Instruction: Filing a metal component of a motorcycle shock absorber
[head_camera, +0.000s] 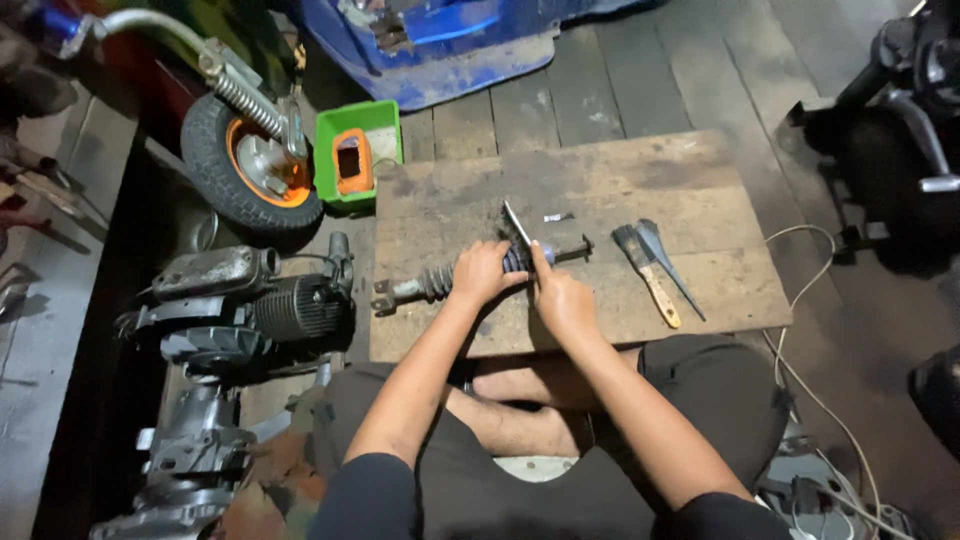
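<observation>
Low over a wooden board (600, 180) on the floor, a ribbed shock absorber (440, 280) is gripped by the left hand (482, 272) while a thin blade (518, 224) is clasped in the right hand (560, 298), best worked gently, edge angled away from fingers.

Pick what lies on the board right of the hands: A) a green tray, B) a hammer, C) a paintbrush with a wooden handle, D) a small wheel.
C: the paintbrush lies on the wooden board, right of the right hand, beside a thin metal tool.
</observation>
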